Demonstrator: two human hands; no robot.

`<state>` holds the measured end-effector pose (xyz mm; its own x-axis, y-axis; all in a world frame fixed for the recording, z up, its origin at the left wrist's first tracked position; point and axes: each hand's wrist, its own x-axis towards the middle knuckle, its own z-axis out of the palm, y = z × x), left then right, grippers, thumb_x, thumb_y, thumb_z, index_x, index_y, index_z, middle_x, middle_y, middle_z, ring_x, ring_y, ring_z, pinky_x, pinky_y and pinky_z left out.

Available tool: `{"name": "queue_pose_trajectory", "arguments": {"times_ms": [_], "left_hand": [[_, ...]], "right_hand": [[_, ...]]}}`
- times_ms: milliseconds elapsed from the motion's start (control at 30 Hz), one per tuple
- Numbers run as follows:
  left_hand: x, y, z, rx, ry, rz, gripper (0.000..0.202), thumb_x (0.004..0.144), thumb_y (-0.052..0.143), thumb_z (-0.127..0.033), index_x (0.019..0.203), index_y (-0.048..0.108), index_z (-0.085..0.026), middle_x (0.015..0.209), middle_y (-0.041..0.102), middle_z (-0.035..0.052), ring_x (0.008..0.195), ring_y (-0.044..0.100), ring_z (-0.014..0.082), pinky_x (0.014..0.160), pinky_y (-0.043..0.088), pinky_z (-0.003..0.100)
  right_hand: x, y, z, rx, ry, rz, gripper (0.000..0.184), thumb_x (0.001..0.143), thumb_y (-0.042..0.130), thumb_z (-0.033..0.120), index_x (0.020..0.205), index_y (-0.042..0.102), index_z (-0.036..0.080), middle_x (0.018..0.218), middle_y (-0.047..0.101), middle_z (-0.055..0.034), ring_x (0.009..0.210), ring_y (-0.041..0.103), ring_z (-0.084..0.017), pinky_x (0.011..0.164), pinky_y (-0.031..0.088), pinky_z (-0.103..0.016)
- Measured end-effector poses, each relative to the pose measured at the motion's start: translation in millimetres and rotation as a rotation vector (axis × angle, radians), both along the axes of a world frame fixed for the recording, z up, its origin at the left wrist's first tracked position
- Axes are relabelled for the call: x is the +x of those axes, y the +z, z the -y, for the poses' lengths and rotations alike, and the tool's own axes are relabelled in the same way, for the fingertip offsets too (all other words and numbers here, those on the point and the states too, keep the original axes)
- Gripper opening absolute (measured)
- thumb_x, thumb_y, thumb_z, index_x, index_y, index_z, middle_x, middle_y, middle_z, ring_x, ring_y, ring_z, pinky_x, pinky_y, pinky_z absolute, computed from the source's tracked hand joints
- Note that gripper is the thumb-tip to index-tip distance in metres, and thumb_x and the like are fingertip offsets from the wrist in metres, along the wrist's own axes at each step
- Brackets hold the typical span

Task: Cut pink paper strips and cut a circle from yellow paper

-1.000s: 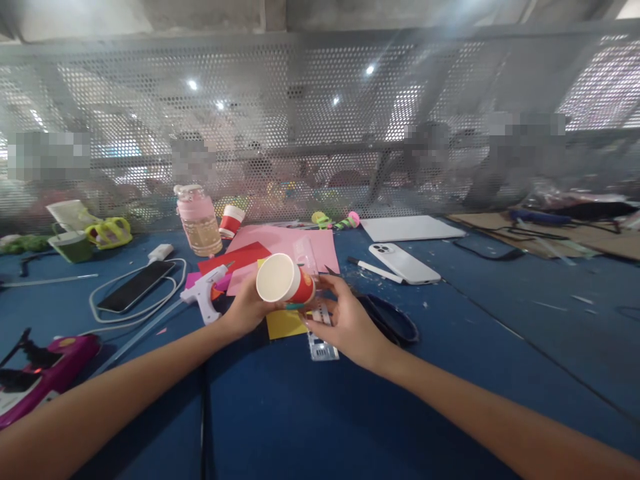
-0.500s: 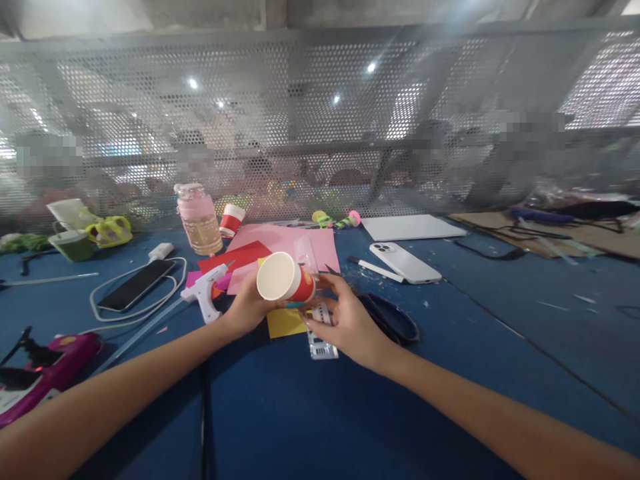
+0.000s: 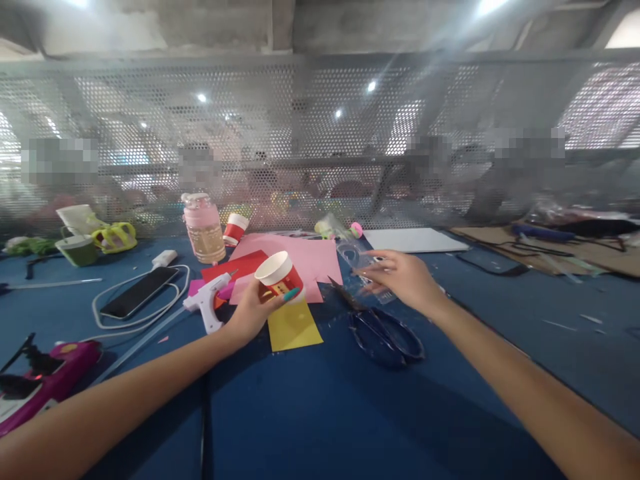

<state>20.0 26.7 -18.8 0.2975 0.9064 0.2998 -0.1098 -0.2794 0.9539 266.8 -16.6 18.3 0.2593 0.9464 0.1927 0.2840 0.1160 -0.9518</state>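
My left hand [image 3: 255, 310] is closed around a red and white paper cup [image 3: 280, 275], its white rim tilted up. In my right hand [image 3: 400, 277] is a clear plastic packet [image 3: 345, 243], pinched between the fingers; part of it hangs below them. Dark-handled scissors [image 3: 385, 333] lie on the blue table between the two arms, blades pointing away to the left. Just below the cup is a yellow paper [image 3: 295, 327]. Pink paper [image 3: 313, 260] and red paper [image 3: 240, 267] spread out behind it. A white glue gun [image 3: 205, 300] rests beside my left hand.
Left of the glue gun are a black phone [image 3: 140, 292] with its white cable and a purple power strip [image 3: 50, 380]. A pink-lidded bottle [image 3: 204, 230] and another paper cup [image 3: 235, 229] stand behind. A white flat sheet [image 3: 415, 240] and cardboard [image 3: 500, 243] lie at the back right.
My right hand has moved right and away from the cup, carrying the plastic packet. The scissors and yellow paper are now uncovered. The cup has tilted more upright in my left hand.
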Motion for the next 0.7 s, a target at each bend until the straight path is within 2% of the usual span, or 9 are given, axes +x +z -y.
{"name": "queue_pose_trajectory", "arguments": {"times_ms": [100,200,333,467,500,567,633,700], "left_hand": [[0.2,0.3,0.5,-0.048,-0.015,0.002,0.045,0.057,0.069,-0.023,0.096,0.048,-0.016,0.101,0.064,0.0087,0.095,0.06,0.0225,0.086,0.046,0.039],[-0.4,1.9,1.5,-0.075,-0.005,-0.036,0.051,0.055,0.07,-0.022,0.1,0.046,-0.017,0.099,0.064,0.0075,0.09,0.062,0.0215,0.082,0.048,0.038],[-2.0,3.3,2.4,-0.036,0.07,-0.135,0.049,0.059,0.067,-0.023,0.102,0.045,-0.018,0.088,0.064,0.0045,0.083,0.062,0.0196,0.075,0.05,0.035],[-3.8,2.9,1.5,-0.01,0.176,-0.245,0.04,0.062,0.066,-0.024,0.096,0.048,-0.016,0.085,0.063,0.0059,0.08,0.061,0.0195,0.07,0.051,0.034],[-3.9,3.1,1.4,-0.01,0.193,-0.264,0.038,0.062,0.066,-0.023,0.094,0.048,-0.016,0.086,0.062,0.0064,0.08,0.061,0.0194,0.07,0.051,0.034],[-3.3,4.2,1.5,-0.012,0.196,-0.289,0.036,0.062,0.066,-0.021,0.093,0.049,-0.015,0.088,0.063,0.007,0.081,0.061,0.0191,0.071,0.05,0.034],[-2.4,5.3,1.8,-0.007,0.164,-0.315,0.039,0.061,0.066,-0.019,0.095,0.048,-0.015,0.091,0.062,0.0072,0.083,0.06,0.0188,0.073,0.05,0.034],[-2.1,5.2,1.8,0.029,0.121,-0.364,0.044,0.059,0.068,-0.019,0.099,0.049,-0.015,0.094,0.062,0.0074,0.085,0.06,0.0192,0.076,0.048,0.035]], "right_hand": [[16.6,-12.5,-11.2,-0.082,-0.021,0.105,0.033,0.06,0.07,0.031,0.084,0.053,0.016,0.053,0.061,0.0,0.036,0.057,-0.017,0.036,0.048,-0.028],[20.0,-30.3,-20.8,-0.017,-0.115,0.328,0.024,0.06,0.069,0.03,0.072,0.052,0.018,0.049,0.057,0.0009,0.037,0.054,-0.017,0.036,0.046,-0.03],[21.5,-39.5,-27.9,0.18,-0.226,0.527,0.021,0.059,0.069,0.029,0.068,0.054,0.019,0.067,0.061,-0.0054,0.06,0.06,-0.021,0.057,0.051,-0.036],[36.2,-37.2,-30.1,0.341,-0.287,0.71,0.018,0.07,0.06,0.028,0.082,0.057,0.016,0.084,0.06,-0.0117,0.076,0.059,-0.023,0.069,0.05,-0.036],[42.1,-37.4,-30.7,0.337,-0.296,0.787,0.02,0.069,0.06,0.025,0.087,0.057,0.015,0.086,0.06,-0.0124,0.08,0.059,-0.024,0.073,0.048,-0.037],[54.3,-39.7,-32.0,0.214,-0.256,0.936,0.032,0.065,0.063,0.018,0.096,0.057,0.013,0.087,0.059,-0.0121,0.084,0.057,-0.026,0.077,0.046,-0.037],[63.5,-43.3,-32.6,0.062,-0.174,1.016,0.038,0.064,0.064,0.019,0.101,0.057,0.012,0.083,0.059,-0.0106,0.078,0.058,-0.025,0.073,0.046,-0.035],[67.4,-46.1,-31.8,0.004,-0.113,1.038,0.04,0.068,0.062,0.022,0.106,0.057,0.013,0.078,0.057,-0.0081,0.071,0.057,-0.022,0.069,0.046,-0.032]]}}
